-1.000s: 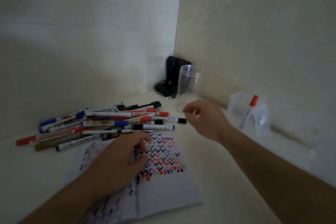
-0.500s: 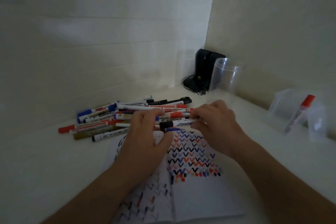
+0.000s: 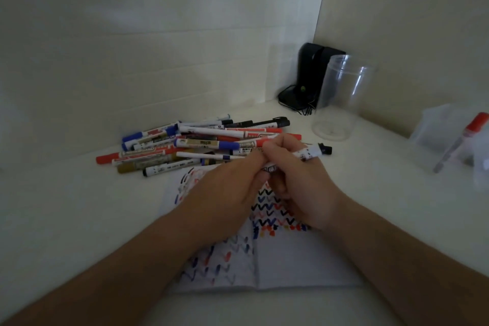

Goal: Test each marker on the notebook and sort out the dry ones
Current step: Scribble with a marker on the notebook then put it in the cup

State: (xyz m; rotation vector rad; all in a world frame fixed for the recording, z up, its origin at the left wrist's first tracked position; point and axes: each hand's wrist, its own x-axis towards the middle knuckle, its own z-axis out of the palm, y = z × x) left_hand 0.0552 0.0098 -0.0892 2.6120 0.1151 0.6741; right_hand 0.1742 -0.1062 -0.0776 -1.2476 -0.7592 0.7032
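Observation:
An open notebook (image 3: 296, 259) covered in coloured check marks lies on the white table. Behind it sits a pile of several markers (image 3: 195, 144) with red, blue and black caps. Both hands meet above the notebook's top edge. My right hand (image 3: 299, 185) grips a white marker (image 3: 311, 154) whose black end points right. My left hand (image 3: 225, 198) closes on the marker's other end, which my fingers hide. Whether a cap is on or off there cannot be seen.
A clear plastic jar (image 3: 341, 98) stands at the back right beside a black device with cables (image 3: 307, 79) in the corner. At the far right a clear container (image 3: 449, 132) holds one red-capped marker (image 3: 463, 143). Walls close off the back and right.
My right hand came back from near the jar to the pile and picked up a white marker. My left hand left the notebook page and joined it on the marker.

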